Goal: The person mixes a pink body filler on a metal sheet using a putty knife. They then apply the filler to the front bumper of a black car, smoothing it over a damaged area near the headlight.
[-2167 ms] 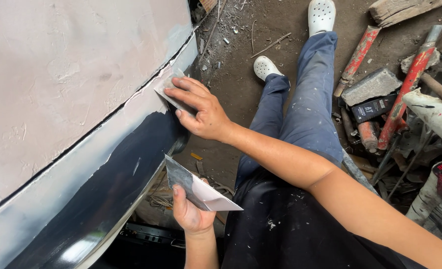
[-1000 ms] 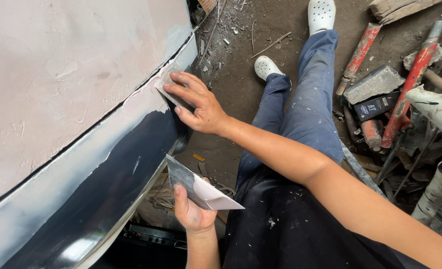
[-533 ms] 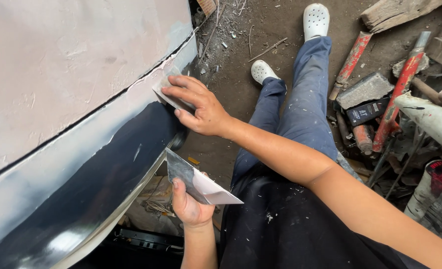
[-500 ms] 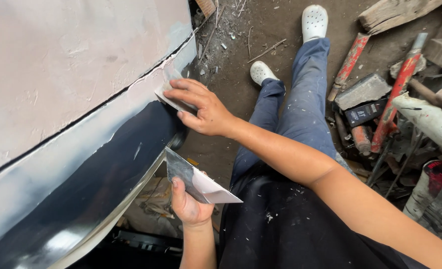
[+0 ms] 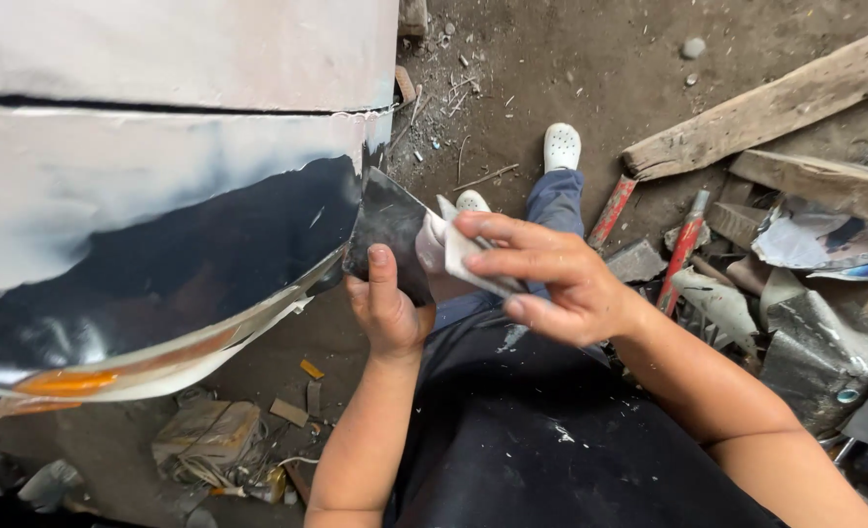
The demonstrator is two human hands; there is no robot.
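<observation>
Holding dark board (image 5: 387,227) – left hand (image 5: 387,311) | right hand (image 5: 542,282) – spreader (image 5: 465,256) touching it

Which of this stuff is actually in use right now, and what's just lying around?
In use: left hand holding dark flat board; right hand holding small spreader with pale filler; car panel.

Lying about: wooden plank, red-handled tools, floor scraps.

Dirt floor (image 5: 512,59) fills upper middle of the frame, scattered with pebbles and twigs. Wooden plank (image 5: 766,103) lies upper right. Two red-handled tools (image 5: 683,249) lie right of centre, beside grey metal scraps (image 5: 815,332). Crumpled paper and wire (image 5: 209,440) lie lower left.
</observation>
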